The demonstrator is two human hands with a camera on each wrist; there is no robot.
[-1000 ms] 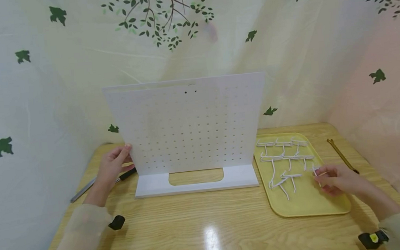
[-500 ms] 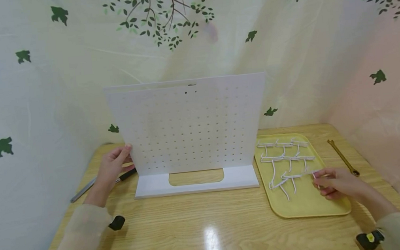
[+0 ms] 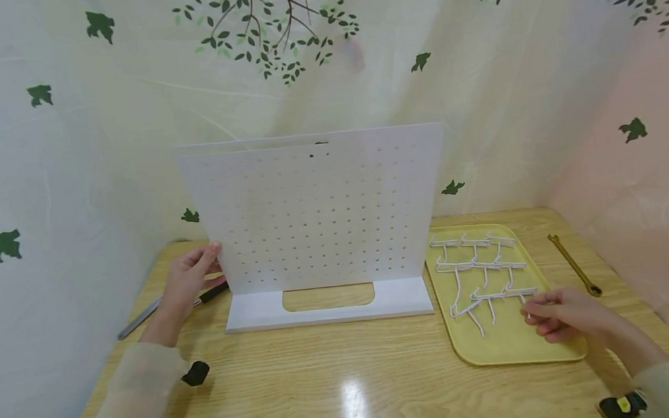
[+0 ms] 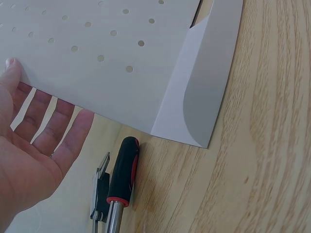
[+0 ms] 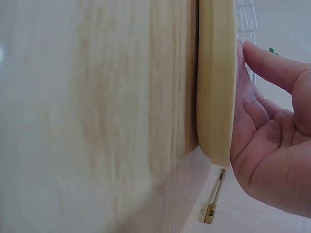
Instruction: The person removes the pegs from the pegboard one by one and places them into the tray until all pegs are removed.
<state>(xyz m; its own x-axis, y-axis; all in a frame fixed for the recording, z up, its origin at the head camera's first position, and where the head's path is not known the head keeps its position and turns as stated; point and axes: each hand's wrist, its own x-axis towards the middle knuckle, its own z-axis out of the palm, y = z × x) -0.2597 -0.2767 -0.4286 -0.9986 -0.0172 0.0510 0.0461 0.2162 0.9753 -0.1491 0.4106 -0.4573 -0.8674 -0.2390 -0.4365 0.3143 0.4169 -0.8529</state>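
A white pegboard [image 3: 319, 204] stands upright on its flat base in the middle of the table. My left hand [image 3: 182, 282] grips its left edge; in the left wrist view, the thumb lies on the front face and the fingers reach behind. At the right, my right hand [image 3: 571, 316] pinches the prong of a white pegboard hook [image 3: 519, 292] low over the yellow tray [image 3: 520, 347]. Several similar white hooks [image 3: 483, 264] lie in rough rows on that tray. The right wrist view hides most of the held hook behind the tray rim [image 5: 217, 82] and fingers.
Behind the left hand lies a tool with a black and red handle [image 4: 124, 170] and metal shaft, beside another metal tool [image 4: 100, 187]. A gold wrench [image 3: 575, 266] rests right of the tray. A patterned curtain [image 3: 325, 97] surrounds the wooden table [image 3: 302, 384].
My right hand has lowered the hook toward the tray and shifted slightly down in view. The hook's bar has turned level, in line with its neighbours. My left hand keeps its place.
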